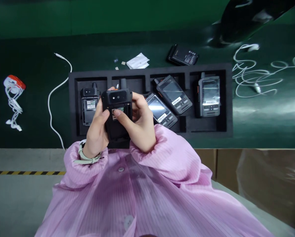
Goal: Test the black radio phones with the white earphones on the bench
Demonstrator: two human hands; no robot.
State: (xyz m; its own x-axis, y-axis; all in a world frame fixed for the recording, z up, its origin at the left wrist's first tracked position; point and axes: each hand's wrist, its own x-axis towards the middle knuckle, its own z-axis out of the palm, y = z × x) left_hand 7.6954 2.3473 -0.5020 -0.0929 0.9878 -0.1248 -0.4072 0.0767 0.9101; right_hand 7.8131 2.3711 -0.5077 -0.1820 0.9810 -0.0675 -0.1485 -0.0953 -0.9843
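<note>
Between my two hands is a black handheld radio phone (117,96), its back facing me and its battery bay uncovered. My left hand (97,130) is wrapped round its left edge, with the thumb along the side. My right hand (141,123) grips the right edge, and its thumb presses on the card slot area inside the bay. Just left of it, a second radio phone (90,113) lies back up in the foam tray (149,73) with its card slots showing. To the right, two radio phones (174,94) (161,110) lie tilted, screen up, across the tray's dividers.
Another radio phone (209,95) sits in the tray's right compartment. Behind the tray are batteries (183,55), a white paper (137,61) and tiny cards (116,60). White cables (57,87) (257,75) and an orange-and-white bundle (14,85) lie at the sides. A dark object (246,19) stands back right.
</note>
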